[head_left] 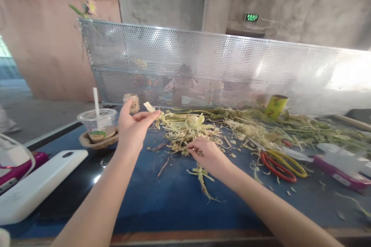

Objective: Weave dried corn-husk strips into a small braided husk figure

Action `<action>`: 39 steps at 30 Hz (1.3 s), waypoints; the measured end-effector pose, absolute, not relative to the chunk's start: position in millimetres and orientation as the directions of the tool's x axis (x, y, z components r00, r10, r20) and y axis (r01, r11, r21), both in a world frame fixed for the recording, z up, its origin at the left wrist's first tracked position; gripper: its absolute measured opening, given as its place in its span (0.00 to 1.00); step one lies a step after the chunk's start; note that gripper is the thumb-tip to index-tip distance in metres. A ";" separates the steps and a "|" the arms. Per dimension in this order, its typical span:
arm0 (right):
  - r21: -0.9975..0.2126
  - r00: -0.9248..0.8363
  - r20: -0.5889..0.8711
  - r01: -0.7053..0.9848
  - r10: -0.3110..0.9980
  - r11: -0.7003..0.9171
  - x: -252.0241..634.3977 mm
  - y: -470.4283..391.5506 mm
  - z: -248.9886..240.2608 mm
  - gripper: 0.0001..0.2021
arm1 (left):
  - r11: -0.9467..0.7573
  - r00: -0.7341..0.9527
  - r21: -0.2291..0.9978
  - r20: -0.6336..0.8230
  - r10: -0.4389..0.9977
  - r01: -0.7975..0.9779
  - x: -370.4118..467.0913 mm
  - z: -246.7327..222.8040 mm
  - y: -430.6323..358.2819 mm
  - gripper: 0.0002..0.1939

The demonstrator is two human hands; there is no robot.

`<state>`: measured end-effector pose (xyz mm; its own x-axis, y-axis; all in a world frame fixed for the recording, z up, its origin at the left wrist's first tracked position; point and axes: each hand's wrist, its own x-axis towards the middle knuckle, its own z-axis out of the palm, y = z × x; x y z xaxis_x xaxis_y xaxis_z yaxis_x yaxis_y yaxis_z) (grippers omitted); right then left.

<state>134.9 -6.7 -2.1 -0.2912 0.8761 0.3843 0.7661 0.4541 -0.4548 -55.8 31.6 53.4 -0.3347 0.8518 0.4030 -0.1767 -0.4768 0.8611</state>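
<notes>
My left hand [132, 126] is closed at the fingertips on a pale strip of dried plant leaf [149, 107], whose end sticks up above the fingers. Just right of it lies a loose pile of dried plant stalks and shreds [185, 133]. At the near edge of this pile, my right hand [209, 157] has its fingers pinched together. A small bit of dried plant stuff shows between them, but its shape is mostly hidden. Below that hand, a knotted strand of dried plant fibre [202, 183] trails over the blue tabletop [162, 212].
Left stand a lidded plastic cup with straw [100, 121], a white power bank-like block [43, 185] and a dark glossy slab [78, 189]. Right are red-and-yellow-handled scissors [279, 168], a yellow-green tube [275, 107] and more dried stalks [313, 131]. A perforated metal screen [185, 61] closes the back.
</notes>
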 end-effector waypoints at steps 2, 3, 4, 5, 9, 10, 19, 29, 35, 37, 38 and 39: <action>-0.389 -0.335 0.353 0.797 0.873 0.463 127.7 -4.1 -1.8 0.08 | -0.505 -0.374 0.834 0.405 0.834 -0.222 -58.7 54.3 33.8 0.53; -0.340 -0.373 0.341 0.807 0.863 0.483 123.0 -2.5 -2.1 0.08 | -0.509 -0.384 0.830 0.404 0.831 -0.228 -59.4 53.6 35.1 0.52; -0.274 -0.423 0.330 0.813 0.844 0.515 117.6 -1.0 -2.8 0.08 | -0.506 -0.387 0.833 0.400 0.831 -0.225 -59.7 52.4 36.5 0.52; -0.189 -0.486 0.317 0.809 0.815 0.556 111.6 0.4 -3.9 0.08 | -0.497 -0.381 0.839 0.395 0.836 -0.220 -59.7 50.7 38.0 0.52; 0.181 -0.726 0.244 0.685 0.643 0.705 86.4 2.2 -12.6 0.10 | -0.452 -0.318 0.868 0.378 0.870 -0.205 -58.8 42.4 42.0 0.53; 0.253 -0.764 0.235 0.645 0.601 0.721 81.0 2.3 -15.7 0.10 | -0.449 -0.307 0.870 0.379 0.873 -0.203 -58.4 40.5 42.4 0.53; 0.458 -0.861 0.328 0.505 0.389 0.732 68.4 4.0 -28.0 0.14 | -0.447 -0.206 0.879 0.413 0.887 -0.166 -58.5 35.7 37.8 0.52; -0.870 -0.043 0.391 0.308 0.920 0.384 123.5 3.6 32.7 0.07 | -0.547 -0.038 0.827 0.556 0.830 0.130 -48.9 32.7 31.7 0.59; -0.865 -0.019 0.417 0.298 0.909 0.404 135.9 9.3 27.2 0.07 | -0.698 0.179 0.672 0.676 0.715 0.250 -30.3 24.4 17.9 0.59; -0.861 -0.013 0.423 0.306 0.906 0.407 138.1 8.7 24.4 0.07 | -0.715 0.192 0.659 0.689 0.699 0.234 -26.5 23.4 14.7 0.59; -0.861 -0.016 0.420 0.310 0.908 0.404 138.9 8.4 23.9 0.07 | -0.716 0.188 0.660 0.692 0.697 0.227 -24.7 23.6 12.9 0.60; -0.859 -0.020 0.418 0.318 0.908 0.402 139.6 8.3 23.9 0.07 | -0.715 0.177 0.662 0.694 0.698 0.225 -23.1 24.0 11.1 0.60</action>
<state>139.6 8.3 23.9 -0.0204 0.9084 0.4176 0.3181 0.4018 -0.8587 -23.1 11.1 24.0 0.1769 0.6982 0.6937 0.2252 -0.7148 0.6620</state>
